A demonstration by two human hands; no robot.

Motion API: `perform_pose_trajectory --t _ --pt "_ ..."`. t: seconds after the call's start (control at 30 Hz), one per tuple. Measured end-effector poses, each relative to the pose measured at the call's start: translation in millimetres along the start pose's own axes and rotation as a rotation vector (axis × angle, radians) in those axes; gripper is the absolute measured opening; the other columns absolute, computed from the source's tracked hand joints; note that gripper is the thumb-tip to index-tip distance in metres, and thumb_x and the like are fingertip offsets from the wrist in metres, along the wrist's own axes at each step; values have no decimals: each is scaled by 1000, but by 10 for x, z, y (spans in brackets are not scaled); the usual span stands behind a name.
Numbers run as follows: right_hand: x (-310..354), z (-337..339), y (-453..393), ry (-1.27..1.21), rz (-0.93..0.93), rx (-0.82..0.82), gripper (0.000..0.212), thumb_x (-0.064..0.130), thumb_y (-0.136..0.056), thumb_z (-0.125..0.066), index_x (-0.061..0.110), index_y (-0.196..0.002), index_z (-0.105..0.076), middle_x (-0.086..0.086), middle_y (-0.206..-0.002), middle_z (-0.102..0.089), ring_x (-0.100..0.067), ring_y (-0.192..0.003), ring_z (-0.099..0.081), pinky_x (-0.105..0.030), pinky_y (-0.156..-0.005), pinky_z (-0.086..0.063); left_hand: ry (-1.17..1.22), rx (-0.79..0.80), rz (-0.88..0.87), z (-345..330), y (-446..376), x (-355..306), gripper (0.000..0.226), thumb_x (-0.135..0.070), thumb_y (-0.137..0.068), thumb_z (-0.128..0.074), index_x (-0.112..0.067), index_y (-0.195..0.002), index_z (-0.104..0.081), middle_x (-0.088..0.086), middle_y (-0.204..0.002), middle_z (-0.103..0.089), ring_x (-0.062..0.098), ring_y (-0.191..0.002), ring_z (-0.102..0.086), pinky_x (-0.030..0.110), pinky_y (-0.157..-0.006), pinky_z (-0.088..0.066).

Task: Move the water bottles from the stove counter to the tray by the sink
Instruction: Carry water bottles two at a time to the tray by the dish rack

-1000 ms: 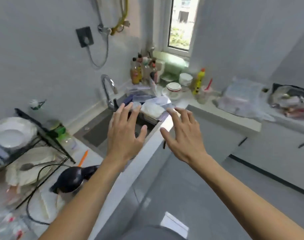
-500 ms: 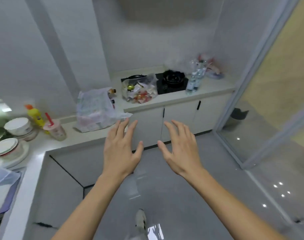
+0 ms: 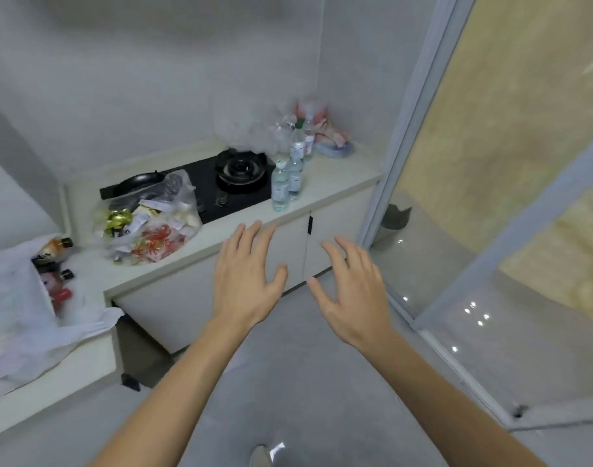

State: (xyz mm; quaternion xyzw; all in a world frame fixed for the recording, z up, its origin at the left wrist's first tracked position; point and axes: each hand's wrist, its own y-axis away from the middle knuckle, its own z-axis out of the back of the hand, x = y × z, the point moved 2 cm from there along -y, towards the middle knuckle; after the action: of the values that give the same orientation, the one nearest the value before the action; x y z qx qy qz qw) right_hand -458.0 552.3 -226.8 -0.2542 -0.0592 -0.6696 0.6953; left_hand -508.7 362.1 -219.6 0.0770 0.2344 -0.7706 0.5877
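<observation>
Several clear water bottles (image 3: 288, 176) with pale labels stand upright in a row on the stove counter (image 3: 335, 183), just right of the black gas hob (image 3: 227, 183). The nearest bottle (image 3: 280, 187) is at the counter's front. My left hand (image 3: 246, 274) and my right hand (image 3: 350, 291) are held out in front of me, fingers spread and empty, below and short of the counter edge. The sink and its tray are out of view.
A clear bag of packaged food (image 3: 146, 227) sits on the counter left of the hob. A white plastic bag (image 3: 22, 311) with small bottles lies on the lower counter at left. More bags (image 3: 254, 129) fill the back corner. A glass sliding door (image 3: 490, 230) stands on the right.
The view has swung from the sink round to the stove counter and come closer to it. Both hands stay open and empty, now reaching toward the bottles.
</observation>
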Motion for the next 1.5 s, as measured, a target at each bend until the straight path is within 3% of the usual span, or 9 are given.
perform_pose_trajectory --t 0.27,0.5,0.73,0.93,1.1,1.3,1.5 --pt "-1336 119 -1543 -4 34 3 65 54 -98 -51 24 -154 -40 -2 -160 -38 -23 -147 -33 -47 -117 -35 -16 -1 25 -835 -1631 -622 72 -50 -93 -46 -22 -159 -40 4 -165 -40 29 -157 -27 48 -127 -24" --pt "-2036 211 -2884 -13 114 60 67 51 -96 -53 26 -157 -37 0 -164 -33 -21 -150 -28 -44 -119 -33 -20 -52 86 -1190 -2735 -916 67 -43 -94 -53 -16 -154 -48 8 -156 -50 32 -146 -41 50 -120 -36" --pt "-2440 -250 -4293 1 174 140 70 49 -96 -54 23 -157 -35 0 -165 -33 -20 -151 -28 -43 -120 -32 -47 -89 152 -1584 -3954 -627 63 -32 -96 -65 -16 -155 -48 6 -155 -51 30 -146 -42 46 -121 -36" --pt "-2686 -873 -5628 39 189 170 68 45 -94 -58 20 -155 -38 -1 -162 -40 -22 -148 -37 -43 -114 -38 -9 -147 151 -1972 -5348 -117 63 -33 -93 -60 -17 -153 -48 8 -152 -53 33 -140 -47 49 -114 -42" --pt "-2730 -1214 -6662 54 211 204 67 40 -95 -59 17 -155 -40 -3 -157 -44 -24 -146 -39 -42 -116 -36 -44 -30 193 -2244 -6333 319 64 -33 -95 -60 -19 -156 -44 7 -157 -48 30 -145 -42 48 -115 -43" --pt "-2783 -1658 -7566 78 193 357 60 33 -96 -59 23 -152 -39 3 -155 -43 -25 -142 -40 -41 -105 -40 -39 326 375 -2771 -7040 759 65 -43 -103 -48 -33 -163 -26 1 -164 -34 27 -150 -33 49 -109 -46" --pt "-2952 -2132 -8309 183 226 592 65 30 -97 -58 29 -156 -30 -2 -160 -35 -34 -137 -45 -44 -93 -50 -119 518 436 -3182 -7344 896 57 -47 -106 -44 -35 -160 -30 6 -133 -56 31 -127 -54 47 -94 -54"
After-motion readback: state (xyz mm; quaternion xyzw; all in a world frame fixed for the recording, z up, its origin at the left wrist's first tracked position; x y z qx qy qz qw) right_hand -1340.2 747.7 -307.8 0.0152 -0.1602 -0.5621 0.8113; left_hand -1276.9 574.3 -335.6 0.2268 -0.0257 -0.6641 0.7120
